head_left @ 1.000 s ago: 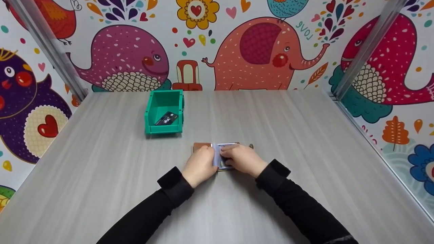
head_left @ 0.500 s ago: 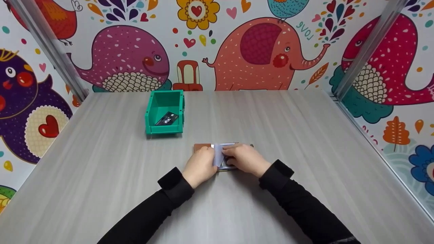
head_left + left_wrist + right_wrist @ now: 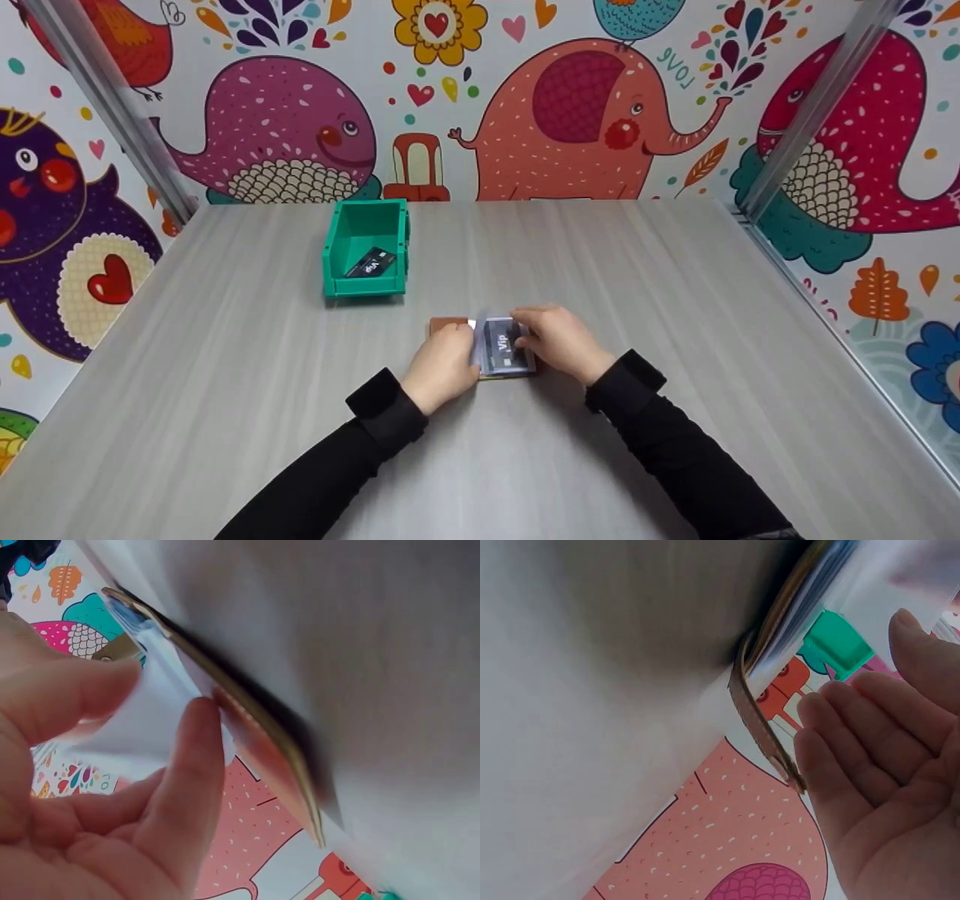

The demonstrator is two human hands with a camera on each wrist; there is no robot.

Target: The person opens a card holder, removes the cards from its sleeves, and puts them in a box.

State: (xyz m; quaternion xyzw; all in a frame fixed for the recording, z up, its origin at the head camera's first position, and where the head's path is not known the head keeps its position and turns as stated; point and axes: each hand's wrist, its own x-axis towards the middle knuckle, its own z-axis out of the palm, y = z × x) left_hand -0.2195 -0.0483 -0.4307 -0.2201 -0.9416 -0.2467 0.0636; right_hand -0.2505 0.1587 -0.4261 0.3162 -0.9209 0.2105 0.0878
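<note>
A brown card holder lies open on the table, its clear plastic sleeves spread to the right. Behind the top sleeve on that side shows a black card printed "Vip". My left hand bends over the middle of the holder, and its thumb and fingers hold a raised clear sleeve in the left wrist view. My right hand hovers at the right edge of the sleeves, fingertips overlapping the card. In the right wrist view its fingers are loosely bent beside the holder's strap, with nothing between them and the thumb.
A green bin stands behind and to the left of the holder, with another black "Vip" card in it. The grey table ends at patterned walls at the back and sides.
My right hand has drawn back to the right from the sleeves, uncovering the black card. The raised sleeve now stands narrower beside my left hand, which has stayed in place.
</note>
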